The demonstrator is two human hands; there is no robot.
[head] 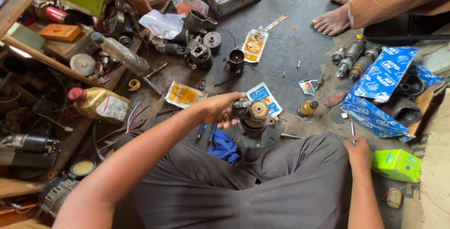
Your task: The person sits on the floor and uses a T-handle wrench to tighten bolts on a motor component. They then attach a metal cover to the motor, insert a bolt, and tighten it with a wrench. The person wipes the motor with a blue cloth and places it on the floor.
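My left hand [219, 109] grips the side of a dark metal starter-motor housing [253, 115] that stands upright on the floor in front of my crossed legs. A tan round cap shows on top of the housing. My right hand [358, 147] rests by my right knee and holds a thin metal rod [353, 132] pointing upward. A blue cloth [224, 146] lies on the floor just below my left hand.
Motor parts [199, 39], plastic sachets [254, 45], a small brown bottle [308, 107] and loose screws litter the dark floor. Blue cartons [382, 86] and armatures [354, 58] lie right, a green box [396, 165] by my knee. Another person's bare feet [333, 20] are top right. An oil bottle [99, 103] lies left.
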